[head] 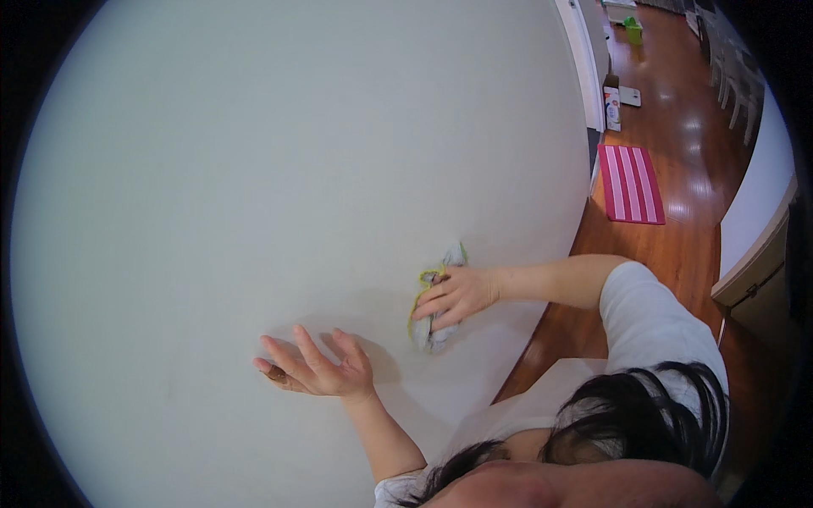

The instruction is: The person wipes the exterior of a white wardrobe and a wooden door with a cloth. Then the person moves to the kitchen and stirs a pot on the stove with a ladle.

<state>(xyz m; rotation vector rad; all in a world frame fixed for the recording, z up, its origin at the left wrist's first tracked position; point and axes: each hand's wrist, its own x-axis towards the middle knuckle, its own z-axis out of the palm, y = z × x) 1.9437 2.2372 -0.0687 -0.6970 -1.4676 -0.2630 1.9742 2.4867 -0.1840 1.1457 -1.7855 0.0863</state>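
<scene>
A broad pale wall fills most of the view before me. My right hand presses a crumpled light-grey cloth with yellow-green edging against this wall, fingers spread over its folds. To the left and a little lower, my left hand holds nothing. Its fingers are apart and slightly bent, and a brown band circles one of them. A shadow falls on the wall beside that hand; whether its fingertips touch the surface, I cannot tell.
A wooden floor runs along the wall's base at right. On it lie a pink-and-red striped mat, a printed box, a flat white item and a green container. A wooden-edged cabinet stands at far right.
</scene>
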